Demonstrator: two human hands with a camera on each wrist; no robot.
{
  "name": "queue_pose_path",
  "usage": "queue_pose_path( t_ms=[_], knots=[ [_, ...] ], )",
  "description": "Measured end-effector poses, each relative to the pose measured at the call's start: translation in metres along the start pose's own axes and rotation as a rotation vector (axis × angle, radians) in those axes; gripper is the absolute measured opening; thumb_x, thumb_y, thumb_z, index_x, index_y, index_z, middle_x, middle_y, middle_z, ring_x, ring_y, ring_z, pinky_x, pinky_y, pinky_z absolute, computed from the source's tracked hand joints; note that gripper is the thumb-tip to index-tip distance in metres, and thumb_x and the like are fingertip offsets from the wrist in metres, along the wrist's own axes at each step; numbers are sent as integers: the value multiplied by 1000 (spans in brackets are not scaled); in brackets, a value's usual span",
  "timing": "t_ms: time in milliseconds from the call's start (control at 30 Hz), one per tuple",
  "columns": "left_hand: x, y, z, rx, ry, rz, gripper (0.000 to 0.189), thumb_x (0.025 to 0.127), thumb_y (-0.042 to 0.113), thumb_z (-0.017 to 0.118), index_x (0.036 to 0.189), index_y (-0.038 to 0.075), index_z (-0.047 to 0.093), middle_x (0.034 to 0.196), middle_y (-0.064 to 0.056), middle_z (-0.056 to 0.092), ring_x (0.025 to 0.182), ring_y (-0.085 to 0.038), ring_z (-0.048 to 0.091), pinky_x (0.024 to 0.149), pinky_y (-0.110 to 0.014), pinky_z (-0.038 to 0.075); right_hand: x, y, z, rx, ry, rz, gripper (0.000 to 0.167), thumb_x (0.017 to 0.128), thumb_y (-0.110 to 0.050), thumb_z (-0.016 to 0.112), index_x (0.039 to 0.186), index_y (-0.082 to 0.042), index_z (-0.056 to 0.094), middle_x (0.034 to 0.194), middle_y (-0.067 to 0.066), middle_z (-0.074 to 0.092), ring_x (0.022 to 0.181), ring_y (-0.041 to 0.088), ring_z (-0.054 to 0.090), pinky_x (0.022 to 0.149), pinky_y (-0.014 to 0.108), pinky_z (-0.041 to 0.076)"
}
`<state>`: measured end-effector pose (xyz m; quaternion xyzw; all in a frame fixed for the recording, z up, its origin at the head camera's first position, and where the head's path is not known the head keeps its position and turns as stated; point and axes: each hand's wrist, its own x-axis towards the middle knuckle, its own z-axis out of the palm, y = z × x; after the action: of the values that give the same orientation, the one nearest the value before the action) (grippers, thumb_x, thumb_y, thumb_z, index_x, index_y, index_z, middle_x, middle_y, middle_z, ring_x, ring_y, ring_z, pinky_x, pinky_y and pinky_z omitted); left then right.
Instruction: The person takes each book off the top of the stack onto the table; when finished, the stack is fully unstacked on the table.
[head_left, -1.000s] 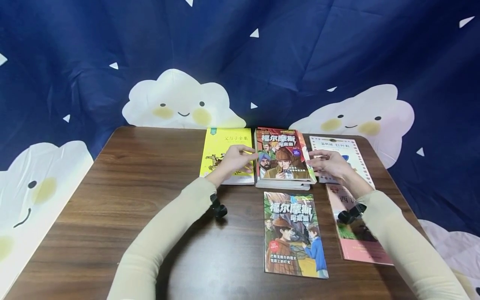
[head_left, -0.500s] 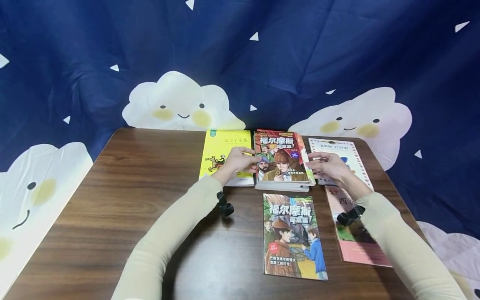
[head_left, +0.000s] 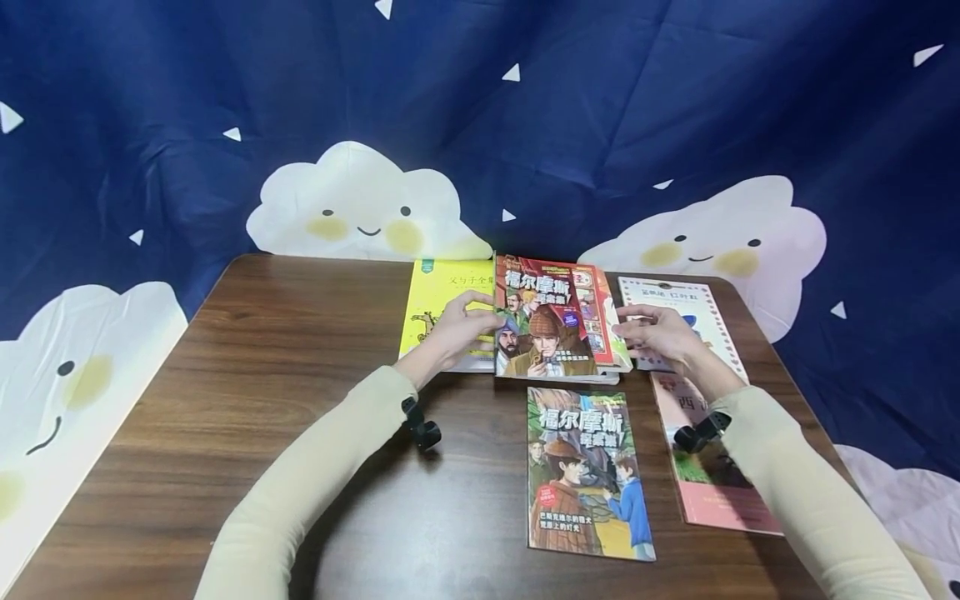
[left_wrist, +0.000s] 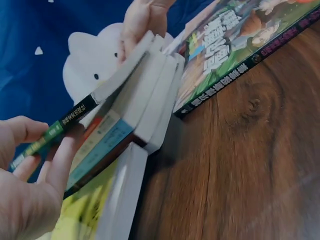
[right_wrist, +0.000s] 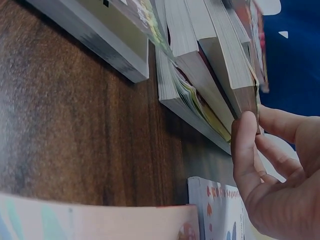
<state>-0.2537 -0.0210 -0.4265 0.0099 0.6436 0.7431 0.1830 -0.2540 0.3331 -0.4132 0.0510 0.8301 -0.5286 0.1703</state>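
Note:
A detective comic book with a hat-wearing pipe smoker on its cover lies tilted atop the stack. My left hand pinches its spine, thumb on one side and fingers on the other, seen also in the left wrist view, where the dark spine is raised off the books below. Under it shows a red-covered book. My right hand holds that book's right edge; in the right wrist view thumb and fingers pinch a thick book's corner. The lowest books are mostly hidden.
Left of the stack lies a yellow book, partly overlapped. A second detective comic lies in front. At right are a white book and a pink book beneath my right forearm. A blue cloud-print curtain hangs behind the table.
My left hand has moved left, taking the top comic with it toward the yellow book and uncovering more of the red book. My right hand has stayed at the stack's right edge.

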Motion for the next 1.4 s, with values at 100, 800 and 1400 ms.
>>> queue_pose_path(
  t_ms=[100,800,1400],
  knots=[
    [-10,4,-10,8,-18,17,35,99,1,67,128,11,52,100,-4,75,80,-14,72,60,-26,64,-1,0,0,3,-4,-3,69,103,-23,71,159,-2,40,87,-20,72,81,2,71,77,25,68],
    [-132,-25,-79,2,-103,-6,34,97,-8,61,122,8,45,105,1,76,85,-18,77,67,-34,69,0,2,0,-8,-6,2,68,102,-26,72,159,-3,42,88,-23,73,79,2,72,77,24,67],
    [-183,-70,-81,-14,-181,-108,40,97,-3,67,128,-5,41,112,-8,73,89,-21,78,76,-42,70,0,0,0,5,-2,-5,65,103,-26,71,157,-3,43,87,-21,73,82,3,72,78,24,67]
  ],
)
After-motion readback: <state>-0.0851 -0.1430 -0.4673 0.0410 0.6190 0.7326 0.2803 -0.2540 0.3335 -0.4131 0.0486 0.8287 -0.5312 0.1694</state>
